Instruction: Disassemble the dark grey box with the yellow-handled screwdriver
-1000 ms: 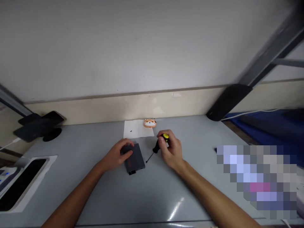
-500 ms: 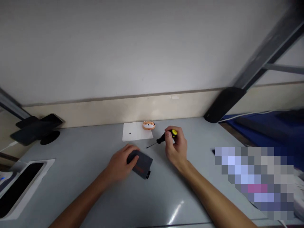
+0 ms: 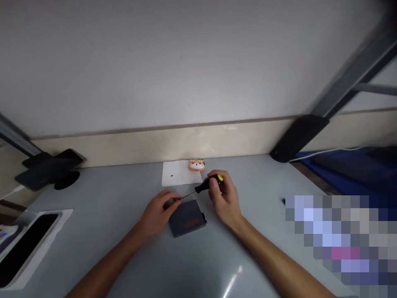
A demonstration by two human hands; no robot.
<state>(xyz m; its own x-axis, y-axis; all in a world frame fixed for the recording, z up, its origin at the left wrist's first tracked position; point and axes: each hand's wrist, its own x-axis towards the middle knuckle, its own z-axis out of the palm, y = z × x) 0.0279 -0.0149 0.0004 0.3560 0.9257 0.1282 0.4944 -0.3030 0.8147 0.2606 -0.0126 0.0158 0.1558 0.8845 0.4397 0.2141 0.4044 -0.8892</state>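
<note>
My right hand (image 3: 226, 203) is closed around the black handle of a screwdriver (image 3: 202, 186) with a yellow end. Its thin shaft points down to the left. At the shaft's tip, the thumb and fingertips of my left hand (image 3: 156, 211) are pinched together; whatever they hold there is too small and hidden to make out. Just below those fingers, a flat dark grey box (image 3: 186, 217) with a reddish mark lies on the table, a small black part sticking out at its right edge.
White paper (image 3: 181, 179) by the wall carries a tiny dark piece (image 3: 171, 175) and an orange animal-face case (image 3: 196, 166). A phone-like slab (image 3: 29, 248) and a dark stand (image 3: 66, 180) are at left. A black cylinder (image 3: 290, 142) leans at right, above a pixelated patch.
My left hand has let go of the grey box, which has turned on the table, and now pinches at the screwdriver's tip. My right hand has brought the screwdriver left and slightly down.
</note>
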